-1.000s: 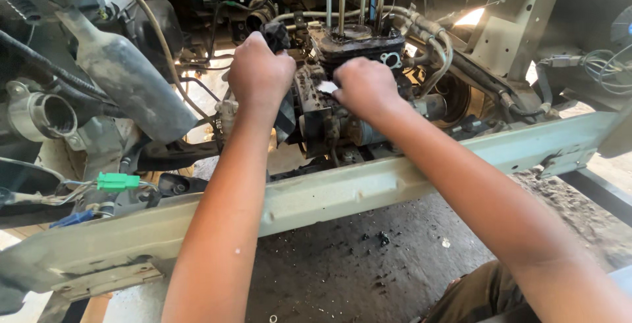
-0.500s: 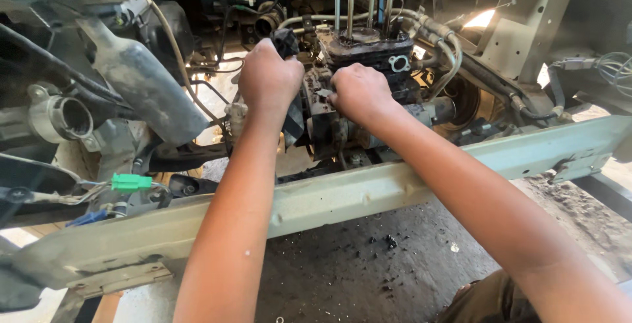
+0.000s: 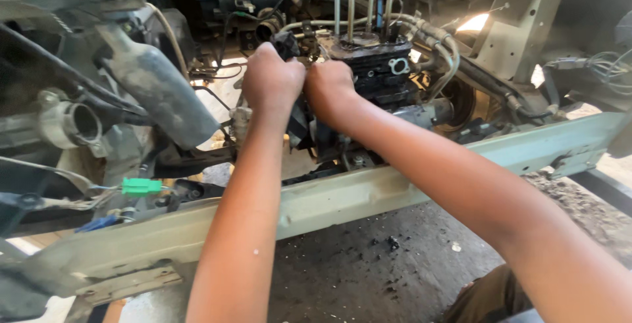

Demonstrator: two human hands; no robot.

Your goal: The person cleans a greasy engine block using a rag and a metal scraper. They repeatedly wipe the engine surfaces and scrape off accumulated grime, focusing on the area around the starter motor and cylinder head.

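Greasy black metal fills both grips: the left hand (image 3: 271,81) is closed around a dark knob-like part (image 3: 287,43) at the top of the engine assembly (image 3: 375,76), and the right hand (image 3: 329,89) is curled shut against the same block just beside it, though what it clasps is hidden. Both forearms reach over the pale frame rail (image 3: 395,185). Thin hoses (image 3: 431,40) crowd the block's right edge; an oily slip could likely drive knuckles into them or snag one.
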